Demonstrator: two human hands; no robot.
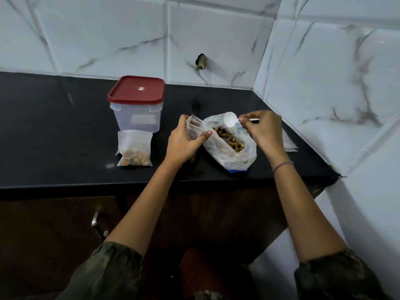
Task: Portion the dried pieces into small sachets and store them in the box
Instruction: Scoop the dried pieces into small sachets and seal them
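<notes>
My left hand [184, 141] grips a small clear sachet [194, 128], held upright with its mouth open beside the big bag. My right hand [264, 131] pinches the handle of a white plastic spoon [230, 122], whose bowl hovers over the open white plastic bag [231, 152] of dried brown and yellow pieces [236, 145]. A filled sachet [134, 148] with dried pieces lies flat in front of the clear box [138, 118], which has its red lid [136, 89] closed.
Everything sits on a black countertop [54, 137] in a corner of white marble-look tiles. More flat sachets [290, 144] lie behind my right wrist. A dark hole [201, 61] marks the back wall. A cabinet handle [96, 221] shows below the counter edge.
</notes>
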